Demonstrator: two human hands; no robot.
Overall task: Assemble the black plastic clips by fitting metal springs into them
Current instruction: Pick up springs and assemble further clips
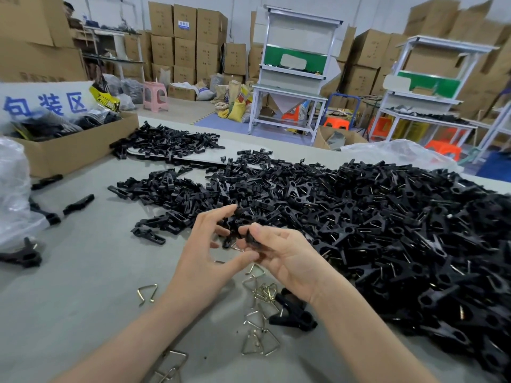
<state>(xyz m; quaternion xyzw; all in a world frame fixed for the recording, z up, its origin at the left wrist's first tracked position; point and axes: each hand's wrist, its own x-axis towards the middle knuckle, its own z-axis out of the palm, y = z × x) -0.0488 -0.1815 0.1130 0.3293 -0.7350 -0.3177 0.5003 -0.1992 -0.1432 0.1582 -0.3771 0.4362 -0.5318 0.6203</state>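
My right hand grips a black plastic clip between thumb and fingers, just above the grey table. My left hand is beside it with fingers spread and curved, fingertips touching black clip parts at the edge of the pile; whether it holds one I cannot tell. A metal spring shows between the two hands. Loose triangular metal springs lie on the table under my wrists, next to an assembled clip.
A large heap of black clips covers the right half of the table. Smaller heaps lie further back. A cardboard box stands at the left, with a plastic bag beside it. Behind are workbenches and stacked cartons.
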